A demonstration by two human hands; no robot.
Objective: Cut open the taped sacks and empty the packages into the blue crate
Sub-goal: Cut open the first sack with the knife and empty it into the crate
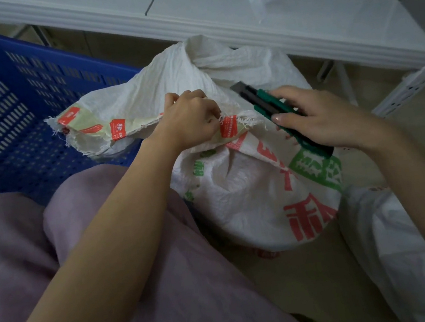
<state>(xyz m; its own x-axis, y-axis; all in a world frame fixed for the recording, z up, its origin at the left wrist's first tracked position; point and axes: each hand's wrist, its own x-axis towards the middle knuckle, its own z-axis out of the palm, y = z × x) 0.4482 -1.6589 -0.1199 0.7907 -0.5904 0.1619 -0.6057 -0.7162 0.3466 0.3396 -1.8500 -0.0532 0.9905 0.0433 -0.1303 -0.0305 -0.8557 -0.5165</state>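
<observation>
Left hand (194, 119) is curled tight, fingertips pinching the taped seam (118, 128) of the sack (252, 196) and lifting it clear of the bulging body just below the knuckles. That seam runs crosswise: one frayed end trails away from the fingers toward the blue crate (6, 114), the other tucks in just beside the thumb, on the knife side. Right hand (321, 119) is wrapped round the green utility knife (275, 107), thumb flat along the handle, its long axis slanting from the palm up and away, blade tip near the pinching fingers but not touching cloth. The knife hand looks nearer the uncut stretch, so it's a short draw across the tape. No packages are visible.
</observation>
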